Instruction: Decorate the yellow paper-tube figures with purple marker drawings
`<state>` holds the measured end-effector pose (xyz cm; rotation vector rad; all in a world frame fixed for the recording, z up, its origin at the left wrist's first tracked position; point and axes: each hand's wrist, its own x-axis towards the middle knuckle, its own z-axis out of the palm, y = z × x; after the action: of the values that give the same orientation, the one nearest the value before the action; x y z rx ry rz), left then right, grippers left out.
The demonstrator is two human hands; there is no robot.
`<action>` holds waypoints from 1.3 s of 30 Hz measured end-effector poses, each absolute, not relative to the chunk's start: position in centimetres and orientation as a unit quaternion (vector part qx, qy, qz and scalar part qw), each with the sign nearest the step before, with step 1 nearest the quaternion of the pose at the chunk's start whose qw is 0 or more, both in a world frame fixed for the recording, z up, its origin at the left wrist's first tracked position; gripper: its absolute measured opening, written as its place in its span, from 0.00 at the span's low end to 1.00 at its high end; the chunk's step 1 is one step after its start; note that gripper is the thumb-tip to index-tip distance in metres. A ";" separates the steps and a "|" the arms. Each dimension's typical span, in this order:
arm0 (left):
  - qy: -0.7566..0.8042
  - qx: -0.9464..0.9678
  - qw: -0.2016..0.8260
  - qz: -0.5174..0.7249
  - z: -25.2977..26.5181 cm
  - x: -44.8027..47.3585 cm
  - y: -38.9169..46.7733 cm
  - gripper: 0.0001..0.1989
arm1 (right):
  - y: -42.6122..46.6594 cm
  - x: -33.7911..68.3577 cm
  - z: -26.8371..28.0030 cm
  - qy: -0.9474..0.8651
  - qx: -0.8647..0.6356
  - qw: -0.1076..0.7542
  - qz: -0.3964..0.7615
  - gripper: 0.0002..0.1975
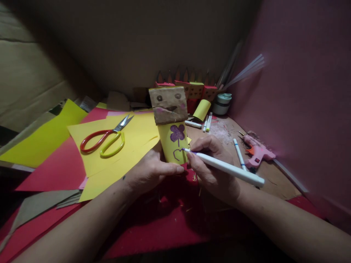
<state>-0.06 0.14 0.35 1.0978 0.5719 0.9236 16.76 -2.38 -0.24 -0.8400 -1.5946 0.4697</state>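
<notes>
My left hand (155, 164) grips a paper puppet (164, 140) around its lower yellow body, thumb across the front. The puppet stands upright, with a brown cardboard head (170, 114) bearing drawn eyes, a mouth and pink cheeks. On the yellow front is a purple flower with a short stem, and below it a curved purple outline. Pinched in my right hand (211, 164) is a white marker pen (230, 168); its tip touches the yellow paper at that outline. The fingers behind the puppet are hidden.
Scissors (117, 129) with red and yellow handles lie on yellow paper (139, 128) at left. Behind stand several similar puppets (196, 89), a yellow paper roll (202, 110) and a teal-lidded jar (222, 104). At right are a pink glue gun (259, 149) and a marker (239, 153).
</notes>
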 end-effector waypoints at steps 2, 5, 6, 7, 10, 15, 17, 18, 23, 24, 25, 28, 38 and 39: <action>0.260 0.488 0.720 0.419 0.4 0.0 0.1 0.21 | -2.4 16.8 -0.4 -0.683 -0.368 0.599 0.200 0.06; 0.257 0.482 0.725 0.419 0.4 0.0 0.1 0.22 | -2.4 16.8 -0.6 -0.674 -0.372 0.602 0.212 0.06; 0.256 0.483 0.725 0.419 0.4 0.0 0.0 0.22 | -2.4 16.7 -0.7 -0.672 -0.372 0.602 0.216 0.06; 0.256 0.483 0.725 0.419 0.4 0.0 0.0 0.22 | -2.4 16.7 -0.7 -0.670 -0.373 0.603 0.219 0.06; 0.259 0.485 0.721 0.421 0.5 0.0 -0.1 0.22 | -2.4 16.7 -0.8 -0.666 -0.379 0.605 0.215 0.06; 0.248 0.484 0.726 0.420 0.4 0.0 0.0 0.22 | -2.4 16.8 -0.7 -0.671 -0.383 0.599 0.210 0.06; 0.243 0.485 0.728 0.420 0.3 -0.1 0.1 0.22 | -2.3 16.8 -0.7 -0.674 -0.382 0.597 0.209 0.06; 0.241 0.486 0.728 0.420 0.2 -0.1 0.2 0.21 | -2.3 16.8 -0.7 -0.675 -0.381 0.597 0.206 0.07; 0.239 0.495 0.724 0.417 0.0 -0.2 0.3 0.20 | -2.3 17.0 -0.8 -0.679 -0.378 0.597 0.202 0.07; 0.240 0.495 0.725 0.416 0.0 -0.2 0.3 0.20 | -2.2 17.0 -0.8 -0.681 -0.375 0.595 0.204 0.07; 0.241 0.494 0.725 0.415 0.0 -0.2 0.3 0.20 | -2.2 17.1 -0.8 -0.683 -0.374 0.593 0.205 0.07; 0.248 0.493 0.724 0.413 0.1 -0.2 0.2 0.21 | -2.2 17.1 -0.7 -0.687 -0.373 0.587 0.211 0.07; 0.254 0.496 0.721 0.411 0.5 0.0 0.0 0.17 | -2.5 17.3 -1.1 -0.683 -0.371 0.575 0.255 0.08; 0.253 0.499 0.721 0.409 0.6 0.0 0.0 0.17 | -2.5 17.3 -1.1 -0.684 -0.369 0.574 0.257 0.08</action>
<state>-0.02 -0.01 0.58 1.1038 0.5585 0.9038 17.27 -2.54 -1.10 -0.8657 -1.6025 0.6027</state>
